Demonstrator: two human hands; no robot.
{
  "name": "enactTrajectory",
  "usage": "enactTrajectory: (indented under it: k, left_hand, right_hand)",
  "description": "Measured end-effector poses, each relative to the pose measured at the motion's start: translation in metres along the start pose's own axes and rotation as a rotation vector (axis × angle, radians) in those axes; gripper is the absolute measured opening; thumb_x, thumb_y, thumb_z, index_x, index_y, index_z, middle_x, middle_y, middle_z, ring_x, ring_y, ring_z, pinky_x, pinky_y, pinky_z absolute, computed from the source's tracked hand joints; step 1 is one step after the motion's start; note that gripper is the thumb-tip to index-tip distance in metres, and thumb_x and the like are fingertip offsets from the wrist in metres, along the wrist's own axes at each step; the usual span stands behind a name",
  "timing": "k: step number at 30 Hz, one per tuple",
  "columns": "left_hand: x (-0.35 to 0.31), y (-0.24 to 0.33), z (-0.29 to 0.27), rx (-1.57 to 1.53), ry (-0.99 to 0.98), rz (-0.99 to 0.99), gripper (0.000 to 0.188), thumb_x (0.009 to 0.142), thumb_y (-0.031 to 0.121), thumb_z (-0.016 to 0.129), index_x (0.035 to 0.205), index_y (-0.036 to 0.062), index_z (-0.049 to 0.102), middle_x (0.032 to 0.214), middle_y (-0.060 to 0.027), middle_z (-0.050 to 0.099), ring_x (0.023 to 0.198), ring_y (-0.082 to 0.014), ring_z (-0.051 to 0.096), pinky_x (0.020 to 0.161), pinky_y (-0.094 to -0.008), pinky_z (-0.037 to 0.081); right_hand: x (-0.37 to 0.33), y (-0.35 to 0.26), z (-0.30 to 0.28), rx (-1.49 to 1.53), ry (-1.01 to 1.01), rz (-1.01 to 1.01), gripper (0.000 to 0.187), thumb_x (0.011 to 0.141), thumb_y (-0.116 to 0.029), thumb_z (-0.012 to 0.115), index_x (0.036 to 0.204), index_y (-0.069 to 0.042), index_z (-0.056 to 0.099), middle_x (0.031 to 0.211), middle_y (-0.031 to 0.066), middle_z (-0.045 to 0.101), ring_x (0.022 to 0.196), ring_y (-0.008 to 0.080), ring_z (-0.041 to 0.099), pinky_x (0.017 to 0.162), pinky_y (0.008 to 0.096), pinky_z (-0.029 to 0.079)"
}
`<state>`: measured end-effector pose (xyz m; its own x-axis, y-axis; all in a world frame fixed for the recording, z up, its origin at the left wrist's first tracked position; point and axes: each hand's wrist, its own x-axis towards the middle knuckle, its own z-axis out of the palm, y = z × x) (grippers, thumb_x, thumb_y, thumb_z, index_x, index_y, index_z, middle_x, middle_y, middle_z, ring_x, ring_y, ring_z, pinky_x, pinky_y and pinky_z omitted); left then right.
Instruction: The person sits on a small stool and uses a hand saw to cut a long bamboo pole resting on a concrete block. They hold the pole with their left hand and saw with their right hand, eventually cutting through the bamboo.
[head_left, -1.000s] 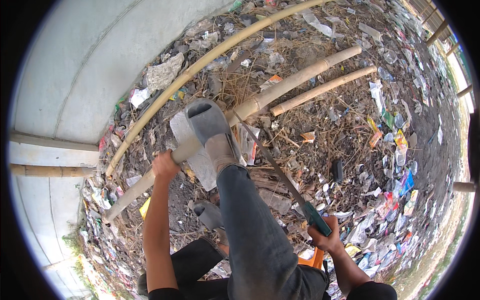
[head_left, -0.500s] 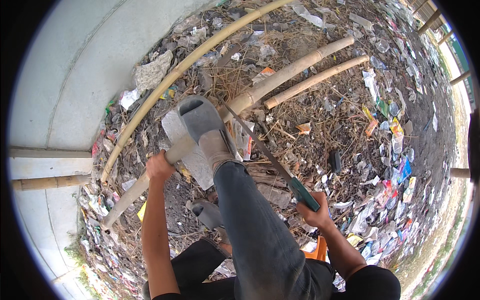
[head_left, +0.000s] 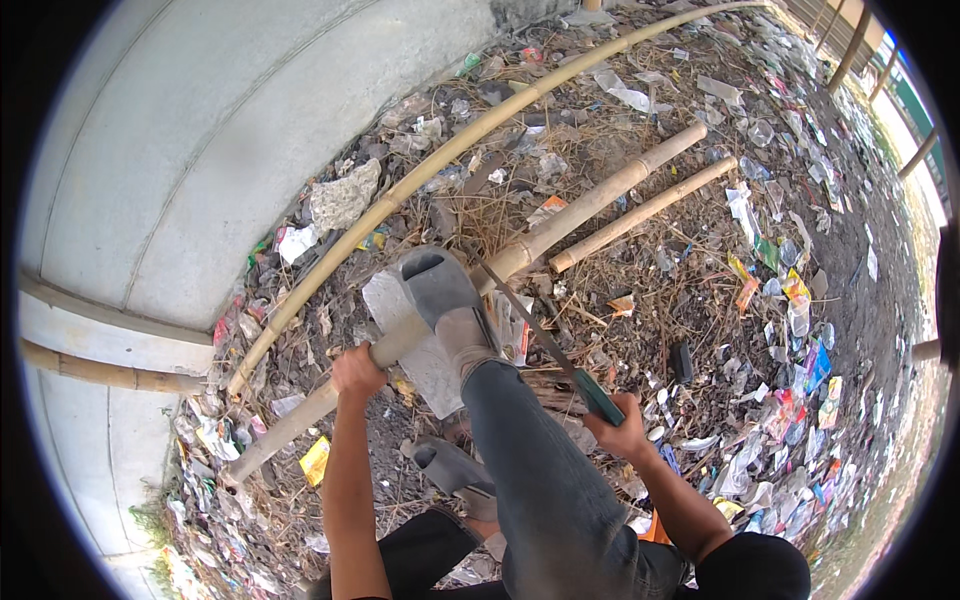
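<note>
My left hand (head_left: 357,372) is wrapped round a thick bamboo pole (head_left: 600,207) near its lower left end. A grey slip-on shoe (head_left: 440,285) on my raised foot presses on the pole's middle. In my right hand (head_left: 618,428) is the green handle (head_left: 598,397) of a handsaw, gripped with closed fingers. Its thin dark blade (head_left: 540,328) slants up to the left and lies across the pole just right of the shoe. Under the pole, a flat pale slab (head_left: 425,375) shows in part. How deep the blade sits in the bamboo cannot be seen.
A thinner cut bamboo piece (head_left: 645,215) lies right of the pole. One long curved bamboo pole (head_left: 400,195) runs along the grey wall (head_left: 230,140), near a rough stone chunk (head_left: 345,195). Litter, wrappers and dry twigs cover the ground. My other shoe (head_left: 450,465) stands below.
My right hand and the saw handle have come closer to the pole. My left hand keeps its hold and the shoe stays on the bamboo. The whole view has shifted.
</note>
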<state>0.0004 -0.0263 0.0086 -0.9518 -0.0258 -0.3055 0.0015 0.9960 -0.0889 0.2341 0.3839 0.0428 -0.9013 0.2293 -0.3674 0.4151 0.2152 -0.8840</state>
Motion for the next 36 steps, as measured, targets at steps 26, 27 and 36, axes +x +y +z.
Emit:
enactTrajectory:
  k: [26, 27, 36]
  left_hand:
    - [0.013, -0.022, 0.019, -0.135, -0.008, 0.109, 0.051, 0.066, 0.024, 0.083, 0.113, 0.0114, 0.070, 0.102, -0.0162, 0.076, 0.097, -0.0332, 0.075, 0.087, -0.0437, 0.061]
    - [0.012, -0.018, 0.014, -0.125, -0.016, 0.103, 0.053, 0.067, 0.023, 0.083, 0.116, 0.0106, 0.068, 0.101, -0.0162, 0.076, 0.098, -0.0332, 0.075, 0.086, -0.0439, 0.061]
    - [0.014, -0.019, 0.009, -0.134, -0.024, 0.199, 0.052, 0.067, 0.020, 0.082, 0.115, 0.0090, 0.066, 0.100, -0.0174, 0.076, 0.097, -0.0347, 0.075, 0.085, -0.0453, 0.061]
  right_hand:
    - [0.215, -0.011, 0.109, -0.010, 0.096, -0.357, 0.015, 0.084, -0.008, 0.073, 0.079, -0.006, 0.059, 0.072, 0.0003, 0.059, 0.067, 0.0087, 0.056, 0.059, 0.0301, 0.043]
    - [0.212, 0.004, 0.097, 0.084, 0.063, -0.321, 0.015, 0.084, -0.007, 0.073, 0.079, -0.005, 0.060, 0.070, 0.0005, 0.058, 0.065, 0.0095, 0.056, 0.058, 0.0300, 0.043]
    - [0.137, 0.084, 0.063, 0.193, 0.080, -0.321, 0.024, 0.085, -0.008, 0.070, 0.067, -0.007, 0.055, 0.061, -0.0035, 0.053, 0.054, 0.0067, 0.048, 0.050, 0.0281, 0.037]
